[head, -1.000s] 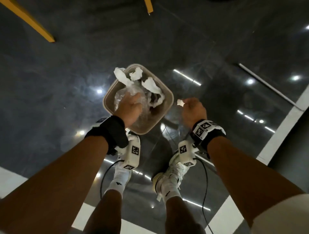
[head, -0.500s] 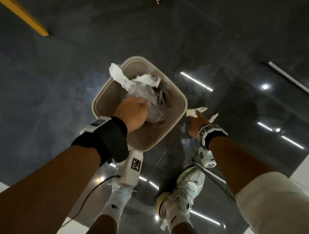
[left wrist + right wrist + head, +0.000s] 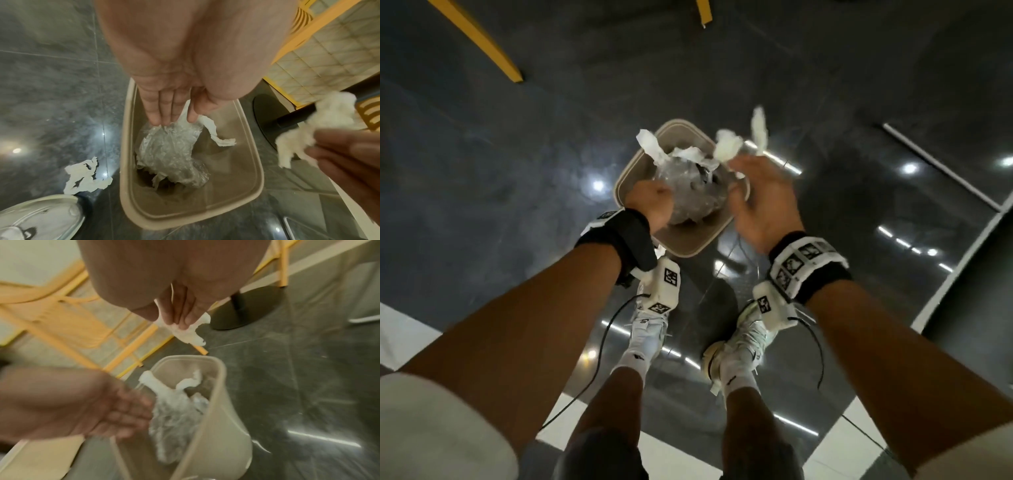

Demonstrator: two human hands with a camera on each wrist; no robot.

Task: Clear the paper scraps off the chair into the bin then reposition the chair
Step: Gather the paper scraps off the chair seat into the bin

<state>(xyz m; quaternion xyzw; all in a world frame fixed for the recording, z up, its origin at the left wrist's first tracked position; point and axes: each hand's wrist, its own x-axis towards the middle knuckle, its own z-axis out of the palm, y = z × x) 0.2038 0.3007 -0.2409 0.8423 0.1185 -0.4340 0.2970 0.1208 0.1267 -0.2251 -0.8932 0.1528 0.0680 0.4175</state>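
The beige bin (image 3: 690, 253) stands on the dark floor in front of my feet, holding a crumpled clear plastic bag (image 3: 170, 151) and white paper scraps (image 3: 213, 134). My left hand (image 3: 659, 197) reaches into the bin, its straight fingers (image 3: 164, 112) touching the top of the plastic bag. My right hand (image 3: 743, 171) hovers over the bin's right rim and pinches a torn white paper scrap (image 3: 190, 335), which also shows as white wads (image 3: 727, 145) above the fingers. Another paper scrap (image 3: 82, 176) lies on the floor left of the bin (image 3: 126, 146). The yellow chair (image 3: 61, 318) stands beyond the bin.
Yellow chair legs (image 3: 482, 44) cross the far floor. A black round table base (image 3: 246, 308) sits behind the bin on the right. My two white shoes (image 3: 647, 329) stand just short of the bin. A white floor stripe (image 3: 962, 246) runs along the right.
My right hand has risen from low beside the bin to over its right rim, carrying paper scraps. The left hand has stayed on the plastic in the bin.
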